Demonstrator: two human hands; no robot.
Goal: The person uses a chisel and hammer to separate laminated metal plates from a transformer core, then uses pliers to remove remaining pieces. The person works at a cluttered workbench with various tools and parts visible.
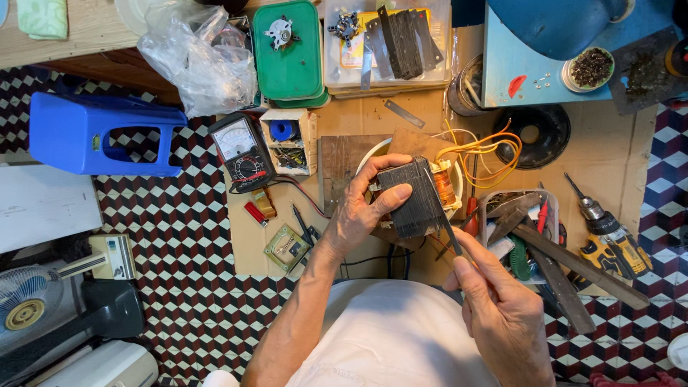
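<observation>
A sheet of cardboard (358,118) covers the red, black and white checked floor (186,229), and the work lies on it. At its middle the left hand (362,208) has its grip closed around a transformer (419,195), copper winding facing right. Just below the transformer, the right hand (502,308) pinches a thin metal strip (446,233) against the core. Left of the transformer sits a meter (241,150); above it a green tray (290,50); right of it a tub (523,229) of tools and a yellow drill (609,236).
</observation>
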